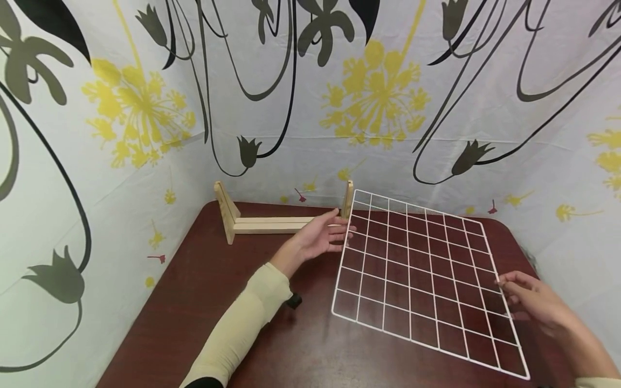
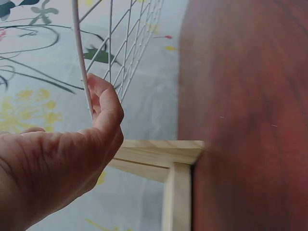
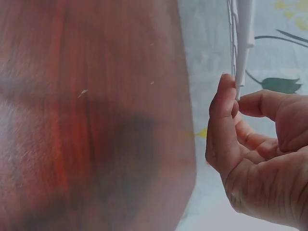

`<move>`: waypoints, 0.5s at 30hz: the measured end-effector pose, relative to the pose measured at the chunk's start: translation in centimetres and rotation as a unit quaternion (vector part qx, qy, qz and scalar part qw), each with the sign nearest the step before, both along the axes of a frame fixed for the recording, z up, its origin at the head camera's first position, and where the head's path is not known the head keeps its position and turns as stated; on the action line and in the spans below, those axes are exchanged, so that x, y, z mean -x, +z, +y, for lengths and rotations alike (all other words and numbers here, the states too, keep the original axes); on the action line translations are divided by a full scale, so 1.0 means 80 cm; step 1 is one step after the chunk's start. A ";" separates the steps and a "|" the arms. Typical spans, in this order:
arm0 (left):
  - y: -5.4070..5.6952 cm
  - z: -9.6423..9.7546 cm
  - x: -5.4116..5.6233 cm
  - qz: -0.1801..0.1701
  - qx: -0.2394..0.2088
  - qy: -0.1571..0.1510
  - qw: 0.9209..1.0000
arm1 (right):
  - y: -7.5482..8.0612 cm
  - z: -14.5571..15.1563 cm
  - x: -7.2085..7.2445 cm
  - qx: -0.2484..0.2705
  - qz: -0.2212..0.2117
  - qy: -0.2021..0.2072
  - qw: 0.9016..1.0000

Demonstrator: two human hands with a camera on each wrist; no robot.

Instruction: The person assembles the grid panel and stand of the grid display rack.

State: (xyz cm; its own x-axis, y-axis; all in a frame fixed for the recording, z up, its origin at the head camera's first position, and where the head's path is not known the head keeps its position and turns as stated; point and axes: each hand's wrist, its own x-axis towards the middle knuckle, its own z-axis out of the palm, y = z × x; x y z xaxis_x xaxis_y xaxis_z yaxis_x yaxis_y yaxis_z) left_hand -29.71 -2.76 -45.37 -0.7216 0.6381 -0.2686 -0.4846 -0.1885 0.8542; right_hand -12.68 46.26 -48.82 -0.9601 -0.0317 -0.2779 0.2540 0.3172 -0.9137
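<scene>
White grid (image 1: 432, 273) held aslant over the table (image 1: 184, 312)

From the head camera, the grid is right of centre, with the left hand (image 1: 320, 235) at its left edge and the right hand (image 1: 531, 299) at its right edge. The left hand's fingers are spread and reach to the edge wire, fingertips showing past it. The right hand pinches the opposite edge between thumb and fingers. Behind the left hand, at the back of the table, is a wooden stand (image 1: 271, 226): a low bar with a post at each end, the right post just beside the grid's upper left corner. A pale sleeve (image 1: 237, 328) covers the left forearm. Cloth (image 1: 310, 118) printed with yellow flowers and dark tulips hangs around the table.

From the left wrist, the grid's edge wire rises from the fingertips, which bend lightly against it; most of the thumb is hidden. Part of the stand shows below the fingers, the table to the right.

From the right wrist, the grid appears nearly edge-on, above the pinching thumb and fingers. The table fills the left side, cloth beyond it.
</scene>
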 end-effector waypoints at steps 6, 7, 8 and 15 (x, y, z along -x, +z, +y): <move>0.028 -0.005 -0.004 0.025 -0.029 -0.001 0.999 | 0.011 0.001 -0.004 0.055 0.046 -0.008 0.997; 0.032 -0.005 -0.005 0.028 -0.034 -0.003 0.999 | 0.014 0.001 -0.004 0.065 0.052 -0.013 0.996; 0.036 -0.006 -0.005 0.032 -0.039 -0.004 0.999 | 0.016 0.001 -0.005 0.073 0.059 -0.015 0.995; 0.062 -0.012 -0.013 0.037 -0.072 0.003 0.997 | 0.029 -0.002 -0.003 0.132 0.082 -0.019 0.988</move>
State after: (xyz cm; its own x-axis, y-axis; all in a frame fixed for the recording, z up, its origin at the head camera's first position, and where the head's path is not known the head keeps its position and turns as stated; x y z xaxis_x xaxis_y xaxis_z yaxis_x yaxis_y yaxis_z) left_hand -28.69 -3.72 -40.39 -0.7405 0.6613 -0.1202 -0.4197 -0.3153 0.8512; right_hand -12.41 46.13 -46.49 -0.9935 -0.0446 -0.1046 0.1021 0.0545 -0.9933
